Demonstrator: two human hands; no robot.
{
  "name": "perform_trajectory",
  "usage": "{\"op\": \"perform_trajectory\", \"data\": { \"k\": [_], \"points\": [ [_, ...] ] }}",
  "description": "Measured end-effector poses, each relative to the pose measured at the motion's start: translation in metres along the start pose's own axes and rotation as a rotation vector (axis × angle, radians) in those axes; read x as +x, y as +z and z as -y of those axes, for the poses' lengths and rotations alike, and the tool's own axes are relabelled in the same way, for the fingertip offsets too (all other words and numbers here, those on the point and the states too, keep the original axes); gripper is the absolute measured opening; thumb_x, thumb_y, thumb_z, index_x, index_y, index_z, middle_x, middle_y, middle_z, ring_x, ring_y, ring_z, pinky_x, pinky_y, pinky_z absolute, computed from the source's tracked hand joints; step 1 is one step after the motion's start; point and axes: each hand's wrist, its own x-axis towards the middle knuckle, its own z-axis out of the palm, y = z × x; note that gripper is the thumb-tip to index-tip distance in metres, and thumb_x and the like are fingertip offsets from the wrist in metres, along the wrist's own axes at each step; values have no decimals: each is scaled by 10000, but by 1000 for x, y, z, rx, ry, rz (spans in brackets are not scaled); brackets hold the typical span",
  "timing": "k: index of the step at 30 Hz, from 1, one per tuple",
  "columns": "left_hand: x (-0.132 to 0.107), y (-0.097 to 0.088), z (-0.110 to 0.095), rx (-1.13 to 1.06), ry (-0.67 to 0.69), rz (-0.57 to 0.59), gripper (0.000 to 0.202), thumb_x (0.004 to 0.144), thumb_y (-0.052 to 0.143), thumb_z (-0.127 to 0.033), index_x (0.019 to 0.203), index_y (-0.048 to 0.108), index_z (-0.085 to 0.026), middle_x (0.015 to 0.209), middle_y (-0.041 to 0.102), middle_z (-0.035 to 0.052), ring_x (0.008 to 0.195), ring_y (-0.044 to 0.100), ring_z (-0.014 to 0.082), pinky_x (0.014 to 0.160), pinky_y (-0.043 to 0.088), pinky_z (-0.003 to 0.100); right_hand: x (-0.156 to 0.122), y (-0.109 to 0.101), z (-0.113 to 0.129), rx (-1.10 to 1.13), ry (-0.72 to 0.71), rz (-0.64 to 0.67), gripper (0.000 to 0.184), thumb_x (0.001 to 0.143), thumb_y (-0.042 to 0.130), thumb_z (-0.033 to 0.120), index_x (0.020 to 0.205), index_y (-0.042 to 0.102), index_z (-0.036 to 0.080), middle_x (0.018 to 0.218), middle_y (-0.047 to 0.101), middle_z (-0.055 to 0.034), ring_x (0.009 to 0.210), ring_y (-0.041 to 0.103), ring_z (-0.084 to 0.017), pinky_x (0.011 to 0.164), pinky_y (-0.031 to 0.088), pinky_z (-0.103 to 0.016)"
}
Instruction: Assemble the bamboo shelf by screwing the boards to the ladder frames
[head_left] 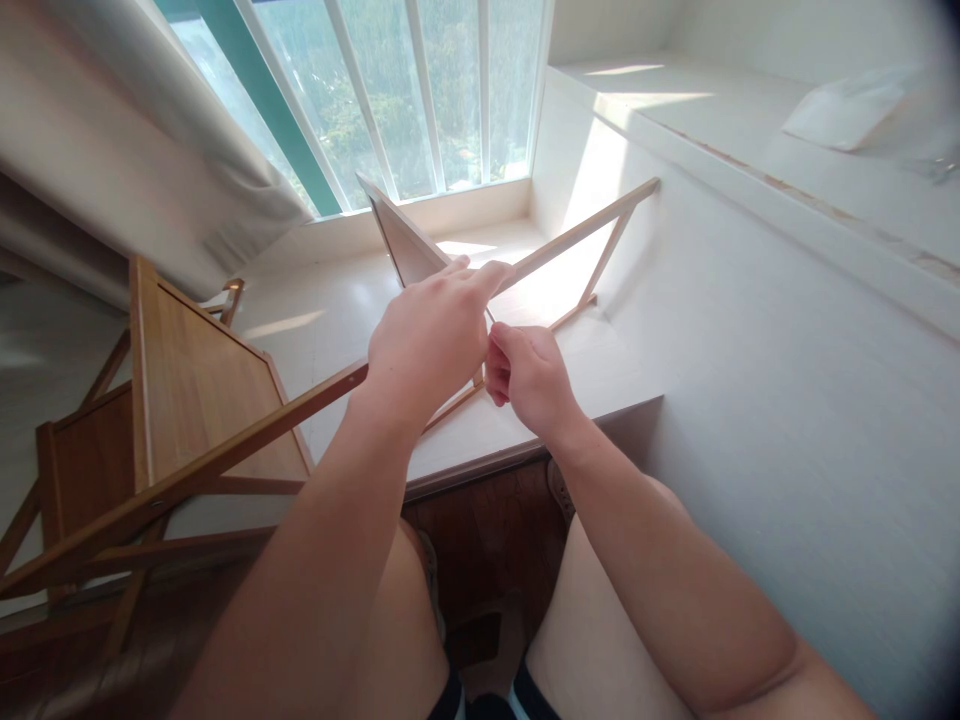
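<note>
A folding wooden rack lies across the white window ledge (330, 320). Its long wooden rail (577, 232) runs from lower left to upper right, and a pale panel (405, 245) stands up at its middle. My left hand (431, 335) is curled over the rail where it meets the panel, fingers closed on it. Just to the right and slightly lower, my right hand (529, 378) is closed in a fist at the same joint; what its fingers pinch is hidden.
Wooden shelf panels (202, 390) of the rack hang off the ledge at left. A curtain (127, 150) hangs upper left, by the barred window (420, 90). A white wall (787, 400) and upper ledge (720, 110) close the right. My knees and dark wooden floor (487, 530) are below.
</note>
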Motion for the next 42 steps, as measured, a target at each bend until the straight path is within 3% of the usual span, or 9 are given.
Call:
{"op": "perform_trajectory", "data": {
  "k": [10, 18, 24, 28, 35, 42],
  "points": [
    [0, 1, 1, 9, 1, -14, 487, 937, 412, -105, 1340, 582, -318, 1258, 698, 52, 994, 710, 273, 774, 534, 385, -1, 4, 5, 342, 96, -3, 422, 921, 458, 290, 529, 311, 244, 396, 292, 84, 324, 324, -82, 357, 270, -244],
    [1, 1, 0, 3, -10, -11, 459, 949, 414, -126, 1330, 593, -311, 1261, 694, 61, 978, 710, 263, 790, 534, 382, -3, 6, 4, 550, 133, 102, 421, 935, 413, 304, 535, 292, 247, 359, 270, 80, 316, 282, -91, 360, 237, -251],
    [0, 1, 0, -5, -19, -1, 478, 936, 420, -116, 1335, 589, -316, 1285, 687, 57, 1000, 705, 268, 811, 536, 396, -4, 7, 2, 357, 98, 3, 418, 918, 448, 303, 538, 285, 244, 395, 280, 86, 329, 302, -82, 366, 247, -244],
    [0, 1, 0, -17, -12, -6, 473, 949, 400, -119, 1333, 588, -324, 1304, 681, 52, 1032, 700, 273, 842, 534, 411, -2, 2, 0, 106, 63, -53, 429, 928, 456, 300, 518, 342, 239, 400, 316, 74, 351, 342, -89, 382, 267, -254],
    [-1, 0, 0, -21, -14, 0, 485, 947, 394, -113, 1337, 584, -331, 1294, 688, 51, 1039, 696, 270, 837, 532, 408, -2, -9, -1, -336, -142, -40, 520, 999, 431, 332, 493, 418, 216, 435, 366, 40, 457, 357, -104, 490, 259, -278],
    [0, -2, -1, -23, -26, 17, 508, 914, 421, -90, 1329, 589, -330, 1296, 690, 59, 1001, 697, 270, 805, 533, 414, -2, -10, 1, -420, -219, -12, 528, 1025, 412, 351, 515, 411, 214, 468, 375, 33, 495, 357, -115, 530, 240, -295]
  ]
}}
